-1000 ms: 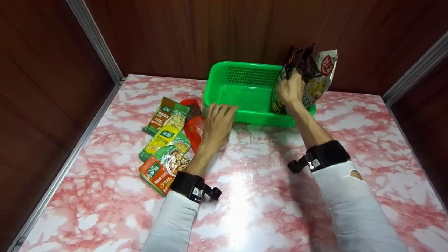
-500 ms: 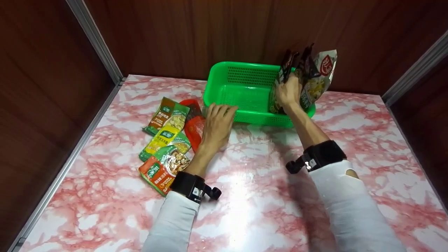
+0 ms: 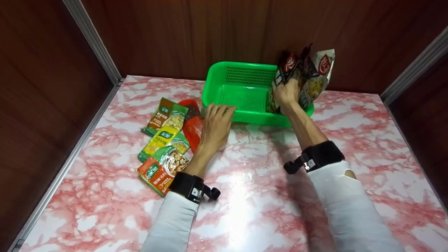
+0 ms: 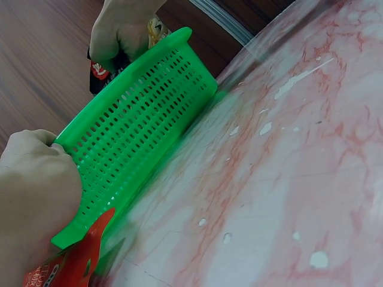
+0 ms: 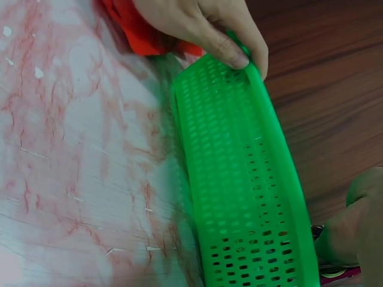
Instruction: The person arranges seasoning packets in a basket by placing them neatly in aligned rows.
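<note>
My left hand [image 3: 217, 126] grips the near left rim of a green plastic basket [image 3: 259, 118], with its thumb outside the wall and fingers over the edge, as the right wrist view shows. Inside the basket's right end, my right hand [image 3: 288, 95] holds a dark food packet [image 3: 287, 66] bearing a red logo; its fingertips are hidden among the packets. Just right of that hand, another packet [image 3: 315, 87] with a pale top and a food picture leans outward, its upper part above the rim. A dark packet top [image 3: 308, 63] stands between them.
Left of the basket, overlapping seasoning packets lie on the marbled table: a brown-green one [image 3: 166, 115], a yellow-green one [image 3: 162, 140] and an orange-green one [image 3: 162, 169]. A red packet [image 3: 193, 127] lies partly behind my left hand. A wood-patterned wall [image 3: 182, 38] rises behind the basket.
My right hand has shifted slightly left and down with the dark packet, whose top has turned so its red logo shows. My left hand has stayed on the rim.
</note>
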### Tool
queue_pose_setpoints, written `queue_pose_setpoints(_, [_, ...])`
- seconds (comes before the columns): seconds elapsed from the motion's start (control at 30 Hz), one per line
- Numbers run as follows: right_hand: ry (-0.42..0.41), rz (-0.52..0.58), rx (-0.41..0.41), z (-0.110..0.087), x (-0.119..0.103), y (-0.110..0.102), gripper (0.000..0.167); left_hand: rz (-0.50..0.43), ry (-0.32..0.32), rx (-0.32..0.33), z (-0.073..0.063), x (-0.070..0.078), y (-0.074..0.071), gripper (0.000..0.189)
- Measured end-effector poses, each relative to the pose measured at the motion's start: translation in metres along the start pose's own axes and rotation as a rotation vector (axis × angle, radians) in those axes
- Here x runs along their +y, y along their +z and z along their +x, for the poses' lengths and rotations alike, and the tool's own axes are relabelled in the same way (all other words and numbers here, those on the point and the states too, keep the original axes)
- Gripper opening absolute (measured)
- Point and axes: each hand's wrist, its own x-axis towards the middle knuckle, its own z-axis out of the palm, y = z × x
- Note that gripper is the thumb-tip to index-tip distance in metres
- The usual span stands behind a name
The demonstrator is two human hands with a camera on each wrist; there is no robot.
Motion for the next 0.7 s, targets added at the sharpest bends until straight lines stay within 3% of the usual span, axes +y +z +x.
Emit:
queue_pose_setpoints(0.07, [0.005,-0.003,0.020,-0.0013,-0.0015,0.0019,0.028,-0.006,-0.003,-0.005,0.0000,0.0000,-0.0002,0.030])
queue_pose_setpoints(0.13, [0.001,-0.093,0.031,-0.0021,-0.0003,0.0033,0.045,-0.011,-0.005,-0.009,0.0002,-0.0001,-0.0004,0.030])
queue_pose_setpoints(0.3, [0.000,-0.113,0.038,-0.0034,0.0022,0.0052,0.060,-0.011,-0.010,-0.002,0.0003,-0.0002,0.0000,0.030])
queue_pose_setpoints(0.43, [-0.002,-0.119,0.068,-0.0045,0.0035,0.0068,0.056,-0.008,-0.002,0.016,-0.0004,-0.0005,0.0011,0.029])
queue_pose_setpoints(0.6, [-0.016,-0.156,0.090,-0.0045,0.0062,0.0089,0.039,-0.003,0.014,0.050,-0.0015,-0.0010,0.0024,0.027])
queue_pose_setpoints(0.7, [-0.016,-0.172,0.077,-0.0034,0.0081,0.0084,0.040,-0.002,0.018,0.054,-0.0012,-0.0011,0.0025,0.027])
